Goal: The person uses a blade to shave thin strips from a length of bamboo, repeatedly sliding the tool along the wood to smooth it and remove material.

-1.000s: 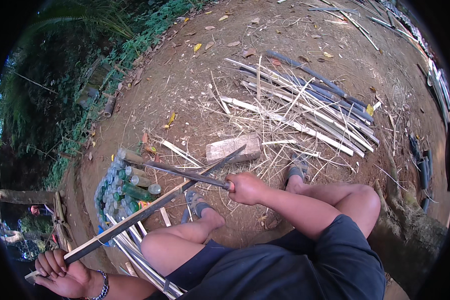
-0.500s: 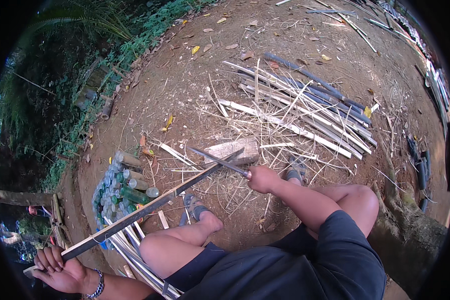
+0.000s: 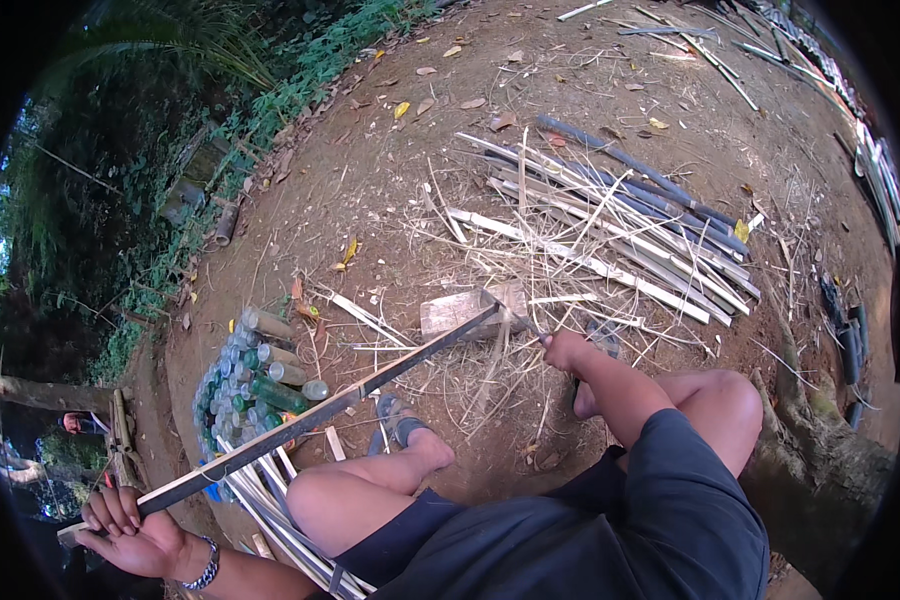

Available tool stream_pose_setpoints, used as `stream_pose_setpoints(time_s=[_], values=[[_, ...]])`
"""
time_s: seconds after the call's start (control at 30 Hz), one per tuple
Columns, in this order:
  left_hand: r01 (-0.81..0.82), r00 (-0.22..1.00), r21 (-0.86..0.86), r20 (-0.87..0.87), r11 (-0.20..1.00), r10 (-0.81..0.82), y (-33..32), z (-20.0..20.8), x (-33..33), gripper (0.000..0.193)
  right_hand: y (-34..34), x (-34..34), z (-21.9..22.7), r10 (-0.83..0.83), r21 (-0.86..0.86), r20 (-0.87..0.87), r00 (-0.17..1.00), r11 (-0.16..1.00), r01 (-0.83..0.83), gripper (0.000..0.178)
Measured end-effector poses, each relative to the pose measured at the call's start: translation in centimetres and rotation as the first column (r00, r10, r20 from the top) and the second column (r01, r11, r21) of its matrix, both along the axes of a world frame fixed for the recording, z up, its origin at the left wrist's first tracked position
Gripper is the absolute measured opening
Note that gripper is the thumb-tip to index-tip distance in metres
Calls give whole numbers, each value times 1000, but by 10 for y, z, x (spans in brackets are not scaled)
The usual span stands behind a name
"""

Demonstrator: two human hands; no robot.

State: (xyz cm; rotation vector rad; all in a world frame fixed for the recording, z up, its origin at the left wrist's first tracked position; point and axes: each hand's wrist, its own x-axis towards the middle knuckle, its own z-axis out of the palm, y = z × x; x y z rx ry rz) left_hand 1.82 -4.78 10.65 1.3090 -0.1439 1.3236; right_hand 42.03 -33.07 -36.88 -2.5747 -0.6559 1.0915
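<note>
My left hand (image 3: 135, 538) grips the near end of a long split bamboo strip (image 3: 305, 423), dark on one face and pale along its edge. The strip slants up to the right. Its far end lies over a short chopping log (image 3: 452, 314) on the ground. My right hand (image 3: 568, 352) is closed round the handle of a long-bladed knife (image 3: 526, 322). Motion smears the blade, which is near the strip's far tip, at the log's right end; whether they touch I cannot tell.
Beyond the log lies a pile of split bamboo strips (image 3: 610, 235) among shavings. Glass and plastic bottles (image 3: 275, 392) cluster left of my feet. More pale strips (image 3: 270, 490) lie beside my left knee. A tree trunk (image 3: 815, 450) stands at the right.
My right hand has moved right and slightly up with the knife, and the blade has swung away from across the log. My left hand still holds the strip, nearly unmoved.
</note>
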Motion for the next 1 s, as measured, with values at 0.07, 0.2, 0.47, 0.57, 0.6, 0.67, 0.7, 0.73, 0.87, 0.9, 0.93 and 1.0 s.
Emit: stream_pose_setpoints(time_s=[0.07,0.2,0.47,0.57,0.6,0.67,0.7,0.73,0.87,0.9,0.93,1.0], values=[[32,999,23,17,999,-33,-7,0,4,35,9,-12,17,-20,107,-53,998,994,25,34],[88,995,50,33,995,-90,-19,2,5,37,38,-67,98,33,352,-40,999,936,-17,31],[192,980,102,35,976,-196,-43,1,6,39,55,-178,273,330,714,66,942,643,-276,26],[203,977,104,41,974,-208,-51,-1,4,38,45,-164,241,240,593,-6,971,782,-189,29],[214,975,101,44,972,-219,-53,-3,4,38,37,-151,217,169,519,-55,984,847,-116,30],[215,973,106,58,971,-222,-62,-5,3,38,15,-123,172,70,368,-59,996,929,-44,32],[216,973,109,58,970,-223,-65,-5,4,38,11,-116,175,49,299,-27,998,954,-39,32],[240,968,131,37,962,-247,-68,-4,3,39,12,-117,177,70,338,-31,997,940,-55,31],[268,961,111,44,957,-274,-65,-3,4,41,24,-164,246,221,591,-111,969,798,-114,28],[253,965,114,45,961,-259,-65,-3,7,41,26,-171,255,248,623,-62,967,767,-157,28],[234,970,122,44,965,-241,-65,-2,8,40,30,-178,261,277,655,-10,961,728,-203,27],[208,976,134,41,969,-215,-62,-1,10,40,33,-177,245,274,669,31,961,708,-224,24]])
